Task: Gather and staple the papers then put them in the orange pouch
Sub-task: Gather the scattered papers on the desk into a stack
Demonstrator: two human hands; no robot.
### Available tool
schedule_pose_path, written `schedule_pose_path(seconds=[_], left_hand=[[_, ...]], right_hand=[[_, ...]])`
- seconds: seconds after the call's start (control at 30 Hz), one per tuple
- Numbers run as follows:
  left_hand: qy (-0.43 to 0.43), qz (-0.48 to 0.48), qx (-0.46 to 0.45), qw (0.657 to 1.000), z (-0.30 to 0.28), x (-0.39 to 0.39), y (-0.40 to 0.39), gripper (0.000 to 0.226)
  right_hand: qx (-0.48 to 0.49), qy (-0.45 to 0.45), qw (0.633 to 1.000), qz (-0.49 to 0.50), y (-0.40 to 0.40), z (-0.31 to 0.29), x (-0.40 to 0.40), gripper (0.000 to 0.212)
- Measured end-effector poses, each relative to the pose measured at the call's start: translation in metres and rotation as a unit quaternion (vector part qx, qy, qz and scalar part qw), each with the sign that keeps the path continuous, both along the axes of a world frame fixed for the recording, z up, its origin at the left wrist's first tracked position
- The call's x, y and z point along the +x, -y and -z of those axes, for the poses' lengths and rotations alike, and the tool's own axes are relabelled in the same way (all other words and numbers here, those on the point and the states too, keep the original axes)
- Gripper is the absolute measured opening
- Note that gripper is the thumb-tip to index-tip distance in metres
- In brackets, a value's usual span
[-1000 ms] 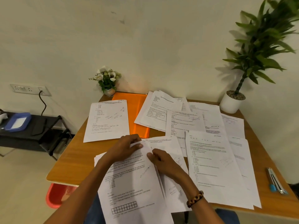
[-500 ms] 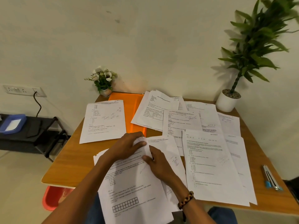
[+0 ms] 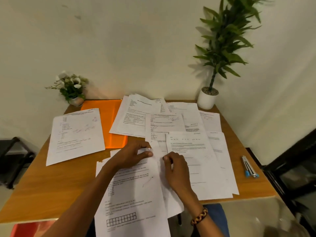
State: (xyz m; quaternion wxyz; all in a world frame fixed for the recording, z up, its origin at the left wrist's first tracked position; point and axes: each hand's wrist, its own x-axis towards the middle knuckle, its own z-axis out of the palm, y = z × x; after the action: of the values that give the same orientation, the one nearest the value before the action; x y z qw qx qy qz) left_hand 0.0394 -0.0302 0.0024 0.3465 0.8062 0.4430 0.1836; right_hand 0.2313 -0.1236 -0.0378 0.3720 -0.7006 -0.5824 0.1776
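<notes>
- Pinching the top sheet's [image 3: 135, 189] far edge: left hand [image 3: 131, 155] is curling on it, right hand [image 3: 176, 170] is nipping the neighbouring corner.
- Paper's feeling light, floppy, slidey, so I'm guessing edges are the best grab.

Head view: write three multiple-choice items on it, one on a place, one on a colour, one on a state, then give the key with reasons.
1. Where does the stapler lie?
A. at the table's right edge
B. on the orange pouch
C. beside the flower pot

2. What colour is the pouch?
A. blue
B. orange
C. green

3. What are the hands doing?
A. both hang idle
B. both handle the near sheets
C. one holds the stapler

Key: 1 A, it lies alone on bare wood right of the papers; 2 B, orange shows between sheets; 3 B, left hand and right hand pinch the near sheets.
</notes>
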Motion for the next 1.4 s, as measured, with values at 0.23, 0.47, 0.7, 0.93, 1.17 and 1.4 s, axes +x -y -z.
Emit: schedule_pose_path(seconds=[0.23,0.47,0.7,0.93,1.17,1.4], left_hand=[[-0.026,0.031,-0.003,0.999,0.006,0.039,0.001,0.033],[-0.013,0.09,0.013,0.996,0.012,0.065,-0.004,0.017],[-0.008,0.152,0.027,0.988,0.011,0.096,-0.009,0.013],[-0.018,0.172,0.008,0.985,0.008,0.126,-0.027,0.013],[-0.019,0.177,0.004,0.984,0.032,0.148,-0.036,0.027],[0.0,0.169,0.023,0.985,0.035,0.17,-0.039,0.022]], right_hand=[[-0.087,0.13,0.986,-0.052,0.023,0.033,0.02,0.034],[-0.037,-0.06,0.997,0.008,0.022,0.021,0.037,0.052],[-0.144,0.196,0.969,0.036,0.03,0.022,0.077,0.055],[-0.098,0.169,0.981,0.01,0.028,0.033,0.076,0.038],[-0.011,0.079,0.994,0.079,0.017,0.025,0.115,0.031],[-0.093,0.165,0.981,0.029,0.021,0.03,0.127,0.046]])
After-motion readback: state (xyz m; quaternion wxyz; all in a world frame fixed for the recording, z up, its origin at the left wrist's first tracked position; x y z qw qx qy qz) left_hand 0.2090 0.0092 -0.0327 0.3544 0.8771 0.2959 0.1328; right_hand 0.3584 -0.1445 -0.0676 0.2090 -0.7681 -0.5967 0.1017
